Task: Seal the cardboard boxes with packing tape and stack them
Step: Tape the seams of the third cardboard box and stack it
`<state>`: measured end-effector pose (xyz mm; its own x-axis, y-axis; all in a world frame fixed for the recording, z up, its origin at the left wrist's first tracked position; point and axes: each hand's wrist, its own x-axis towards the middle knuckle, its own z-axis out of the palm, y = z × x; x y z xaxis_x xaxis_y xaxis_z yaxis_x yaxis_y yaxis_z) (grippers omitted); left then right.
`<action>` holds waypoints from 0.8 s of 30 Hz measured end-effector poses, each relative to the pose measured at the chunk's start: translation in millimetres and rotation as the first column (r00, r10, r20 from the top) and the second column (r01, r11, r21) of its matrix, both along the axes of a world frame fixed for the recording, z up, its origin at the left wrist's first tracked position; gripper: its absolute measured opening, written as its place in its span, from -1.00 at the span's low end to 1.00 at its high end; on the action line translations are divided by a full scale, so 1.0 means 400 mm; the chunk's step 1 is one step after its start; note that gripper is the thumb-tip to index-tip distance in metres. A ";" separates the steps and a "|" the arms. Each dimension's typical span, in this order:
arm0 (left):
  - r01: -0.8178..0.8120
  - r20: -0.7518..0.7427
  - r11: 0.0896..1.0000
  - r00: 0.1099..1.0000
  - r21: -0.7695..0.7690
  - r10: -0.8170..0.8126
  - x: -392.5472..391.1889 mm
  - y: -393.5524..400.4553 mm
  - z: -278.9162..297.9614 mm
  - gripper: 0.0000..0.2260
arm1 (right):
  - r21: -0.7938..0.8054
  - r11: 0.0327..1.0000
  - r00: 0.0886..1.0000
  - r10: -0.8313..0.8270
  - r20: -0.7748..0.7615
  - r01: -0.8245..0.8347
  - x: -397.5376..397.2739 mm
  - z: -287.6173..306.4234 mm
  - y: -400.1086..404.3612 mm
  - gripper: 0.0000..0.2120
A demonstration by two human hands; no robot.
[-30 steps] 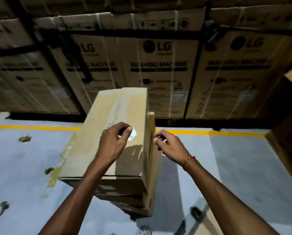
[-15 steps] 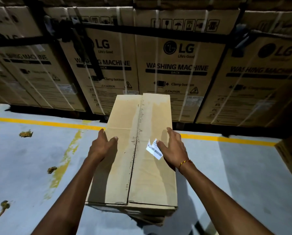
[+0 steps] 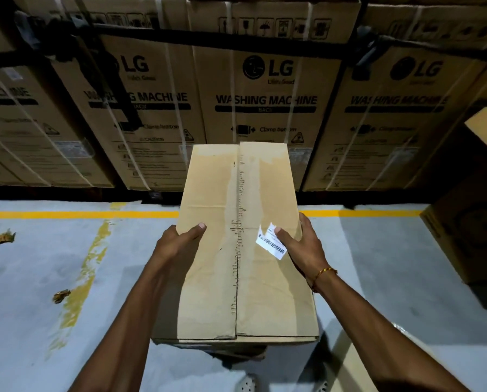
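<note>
One cardboard box, top of a low stack on the floor, flaps closed, centre seam untaped. Left hand and right hand each grip a long edge, thumbs on top. Likely light, stiff; best held by both long sides. Loose barcode label under the right thumb.

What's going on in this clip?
A person holds a cardboard box by both long sides, left hand on one edge, right hand on the other. The right thumb pins a torn barcode label to the top. The flaps meet at the centre seam; no tape roll is in view.
</note>
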<state>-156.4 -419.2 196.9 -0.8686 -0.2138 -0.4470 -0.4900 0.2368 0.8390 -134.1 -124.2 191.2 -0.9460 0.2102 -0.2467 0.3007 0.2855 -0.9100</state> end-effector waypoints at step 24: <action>0.470 0.053 0.874 0.876 0.121 -0.479 0.254 0.967 -0.120 -0.16 | 0.067 0.959 0.961 -0.270 -0.064 0.274 0.598 0.018 0.903 -0.20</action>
<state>-54.8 -32.6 149.0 -0.8148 0.2654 -0.5154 -0.4059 0.3735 0.8341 105.1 237.1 198.5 -0.8618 0.4775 -0.1714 0.3282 0.2672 -0.9060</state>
